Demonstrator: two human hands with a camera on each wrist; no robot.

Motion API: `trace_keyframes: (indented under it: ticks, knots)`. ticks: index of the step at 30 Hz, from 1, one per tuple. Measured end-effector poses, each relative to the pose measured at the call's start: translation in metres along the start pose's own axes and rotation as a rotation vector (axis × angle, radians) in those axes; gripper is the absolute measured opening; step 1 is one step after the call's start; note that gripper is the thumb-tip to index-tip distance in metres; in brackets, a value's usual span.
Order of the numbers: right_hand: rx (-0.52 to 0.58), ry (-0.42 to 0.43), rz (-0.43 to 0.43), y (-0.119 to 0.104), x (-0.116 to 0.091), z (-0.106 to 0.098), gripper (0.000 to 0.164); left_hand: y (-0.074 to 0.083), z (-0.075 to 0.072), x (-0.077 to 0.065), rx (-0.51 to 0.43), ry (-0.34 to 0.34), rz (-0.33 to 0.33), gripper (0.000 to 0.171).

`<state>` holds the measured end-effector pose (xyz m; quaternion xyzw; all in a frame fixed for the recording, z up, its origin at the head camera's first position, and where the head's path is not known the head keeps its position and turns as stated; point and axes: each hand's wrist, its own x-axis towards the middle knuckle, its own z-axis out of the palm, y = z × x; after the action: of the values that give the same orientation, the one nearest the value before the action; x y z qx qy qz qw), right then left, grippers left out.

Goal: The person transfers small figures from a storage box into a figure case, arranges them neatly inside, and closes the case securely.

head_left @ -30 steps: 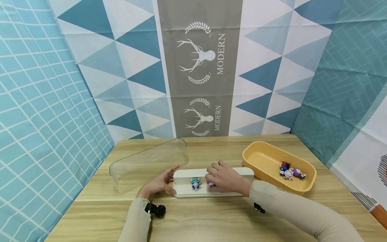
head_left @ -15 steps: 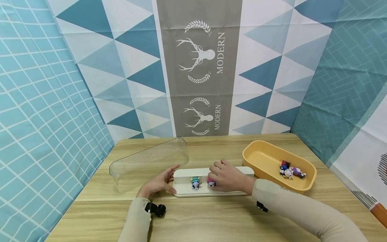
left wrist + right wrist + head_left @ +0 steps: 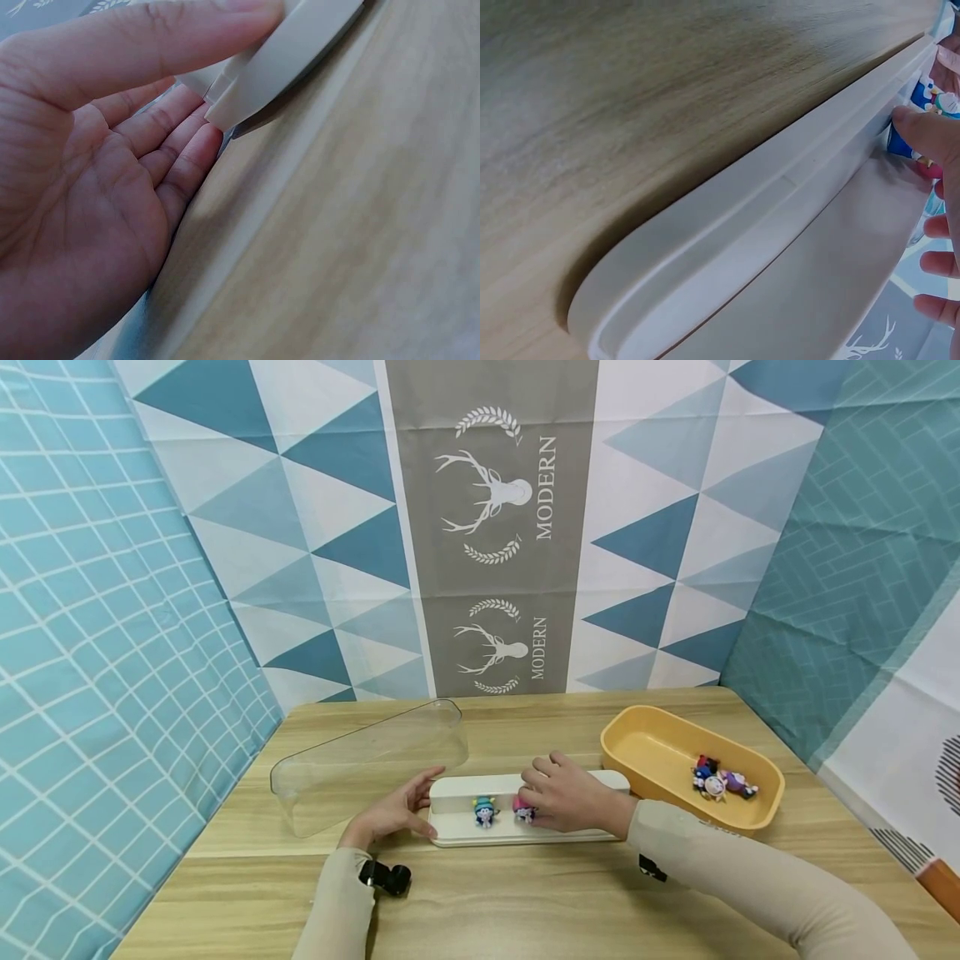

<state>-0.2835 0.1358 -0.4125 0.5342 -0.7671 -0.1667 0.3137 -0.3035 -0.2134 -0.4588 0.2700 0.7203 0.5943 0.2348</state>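
Left: clear cover point(image 3: 367, 768) sits off the white stand point(image 3: 455, 829), and your left hand point(image 3: 396, 811) grips the stand's left end between partly spread thumb and fingers, bare counter point(image 3: 480, 902) along its near edge. Green-capped figure point(image 3: 485, 812) upright on the stand, judged done; just right, your right hand point(image 3: 566, 797) pinches the pink-capped figure point(image 3: 522, 810), placement apparently nearly done, with bare ledge farther right. Right: yellow tray point(image 3: 637, 746) sits close against your working side, overlapping figures point(image 3: 716, 780) inside left to place, I judge.
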Motion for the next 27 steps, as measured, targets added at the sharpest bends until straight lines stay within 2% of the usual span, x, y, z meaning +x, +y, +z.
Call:
trace_keyframes:
  ticks: [10,16,27]
  knots:
    - [-0.069,0.055,-0.017,0.0031,-0.0022,0.0010,0.037,0.0003,-0.0002,0.0006,0.004,0.003,-0.003,0.107]
    - [-0.069,0.084,-0.018,0.0035,-0.0023,0.0024,0.036,0.0001,-0.0005,0.0006,0.008,0.001,-0.003,0.107]
    - [-0.078,0.063,-0.022,0.0057,-0.0031,0.0006,0.037,-0.0015,-0.0013,0.0004,0.005,-0.002,0.001,0.107]
